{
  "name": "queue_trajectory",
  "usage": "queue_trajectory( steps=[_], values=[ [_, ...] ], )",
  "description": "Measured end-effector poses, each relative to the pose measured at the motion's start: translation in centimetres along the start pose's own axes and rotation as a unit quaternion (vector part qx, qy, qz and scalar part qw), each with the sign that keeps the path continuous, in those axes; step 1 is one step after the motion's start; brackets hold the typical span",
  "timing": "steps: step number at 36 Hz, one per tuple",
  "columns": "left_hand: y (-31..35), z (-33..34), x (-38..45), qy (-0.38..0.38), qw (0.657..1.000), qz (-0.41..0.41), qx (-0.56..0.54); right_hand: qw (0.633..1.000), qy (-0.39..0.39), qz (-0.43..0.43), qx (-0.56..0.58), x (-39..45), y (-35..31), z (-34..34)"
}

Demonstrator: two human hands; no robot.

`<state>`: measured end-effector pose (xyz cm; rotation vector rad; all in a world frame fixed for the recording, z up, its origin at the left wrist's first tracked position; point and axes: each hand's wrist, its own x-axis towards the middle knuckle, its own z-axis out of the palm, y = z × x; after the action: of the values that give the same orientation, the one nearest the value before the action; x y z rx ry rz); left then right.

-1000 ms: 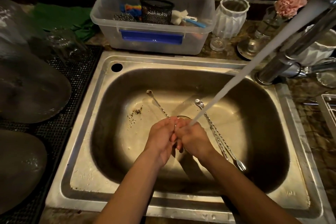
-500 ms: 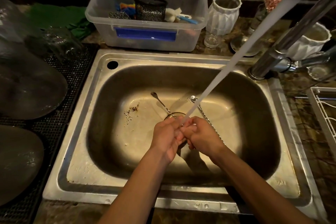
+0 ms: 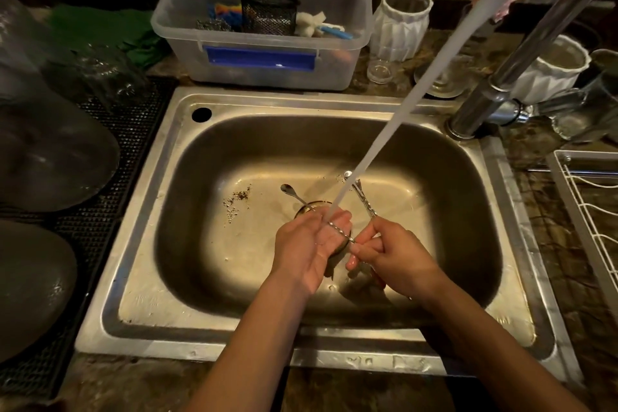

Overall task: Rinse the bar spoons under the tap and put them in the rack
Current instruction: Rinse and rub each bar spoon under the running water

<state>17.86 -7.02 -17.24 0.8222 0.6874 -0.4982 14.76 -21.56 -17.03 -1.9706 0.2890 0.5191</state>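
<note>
Over the steel sink (image 3: 140,244), my right hand (image 3: 394,256) pinches the twisted stem of a bar spoon (image 3: 338,232). The stem lies across the flat, upturned palm of my left hand (image 3: 307,246), and its small bowl points to the far left. Water from the tap (image 3: 535,33) falls in a slanting stream (image 3: 401,117) onto my left fingers and the stem. Another twisted bar spoon (image 3: 364,202) lies on the sink floor just beyond my right hand, which hides its near end. The white wire rack (image 3: 588,211) sits at the right edge.
Behind the sink stands a clear plastic tub (image 3: 261,43) with a mesh cup and brushes, next to white ribbed vases (image 3: 399,23) and small glasses. Upturned glassware rests on a black mat (image 3: 110,130) at left. Crumbs lie on the sink floor (image 3: 237,199).
My hands were clasped together around the spoon under the stream. Now they have come apart, the left palm has opened flat, and the right hand holds the stem.
</note>
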Motion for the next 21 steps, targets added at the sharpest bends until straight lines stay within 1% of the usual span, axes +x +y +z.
queue_trajectory(
  steps=[6, 12, 21],
  values=[
    [0.0, 0.3, -0.8, 0.007, 1.0, -0.005, -0.02, 0.999, -0.002, -0.003, -0.04, -1.1, -0.2, -0.8],
    [0.1, 0.3, -0.8, 0.012, 1.0, -0.006, -0.02, 0.993, 0.02, -0.012, -0.114, -2.1, 0.4, -1.6],
    [0.1, 0.2, -0.5, 0.0, 1.0, -0.003, -0.003, 0.991, 0.023, -0.023, -0.126, -4.0, 0.9, -2.8]
  ],
)
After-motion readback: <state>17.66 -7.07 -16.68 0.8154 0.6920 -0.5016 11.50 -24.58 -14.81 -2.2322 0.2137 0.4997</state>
